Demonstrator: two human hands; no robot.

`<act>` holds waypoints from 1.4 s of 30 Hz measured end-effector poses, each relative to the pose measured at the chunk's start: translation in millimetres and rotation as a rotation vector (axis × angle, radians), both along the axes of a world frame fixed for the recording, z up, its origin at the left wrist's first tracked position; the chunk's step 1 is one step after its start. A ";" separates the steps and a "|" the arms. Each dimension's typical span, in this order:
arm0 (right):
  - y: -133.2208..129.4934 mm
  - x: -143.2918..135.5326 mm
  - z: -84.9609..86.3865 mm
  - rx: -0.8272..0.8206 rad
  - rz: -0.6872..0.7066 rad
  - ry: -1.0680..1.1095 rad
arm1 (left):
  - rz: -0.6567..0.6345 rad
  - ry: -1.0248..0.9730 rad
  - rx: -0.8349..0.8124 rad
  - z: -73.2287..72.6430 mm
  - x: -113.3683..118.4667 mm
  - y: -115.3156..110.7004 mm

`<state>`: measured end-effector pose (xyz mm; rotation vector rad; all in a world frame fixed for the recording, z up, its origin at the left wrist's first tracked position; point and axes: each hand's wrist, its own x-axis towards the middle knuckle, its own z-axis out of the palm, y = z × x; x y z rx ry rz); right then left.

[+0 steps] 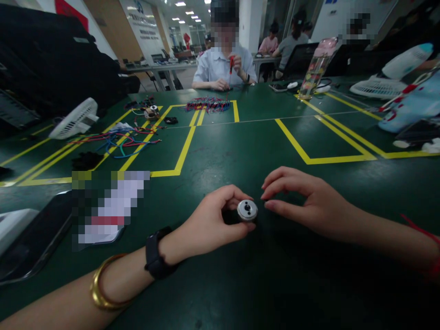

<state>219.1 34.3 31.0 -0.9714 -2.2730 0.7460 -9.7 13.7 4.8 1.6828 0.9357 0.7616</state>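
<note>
two bare hands work at the lower centre of the frame, over a dark green worktop (223,156). one gold bangle (97,291) and one black watch (153,253) circle the left wrist; one red cord (421,229) is on the right, at the frame's edge. the left hand (213,222) grasps one metal cylinder (252,211) between thumb and fingers, just below the centre. the cylinder is short, round and silvery, its flat end turned up, with one larger dark hole in the middle and two smaller dark spots, one above it and one below. the right hand (305,197) is apart from it, thumb and fingers curved close together; one tiny dark speck (264,200) shows at the tips, too small to tell whether it is held. one dark phone (41,233) lies at the lower left. farther off, loose wires (120,142) spread at the left, too tangled to count. two white fans stand at the left (74,121) and upper right (381,87), near one clear bottle (314,71). at the top centre, one person (209,66) holds one red screwdriver (231,64).
</note>
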 end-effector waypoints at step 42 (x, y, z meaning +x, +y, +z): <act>0.8 -1.4 -4.9 0.019 0.056 -0.032 | 0.005 0.013 -0.018 0.9 -0.1 -0.7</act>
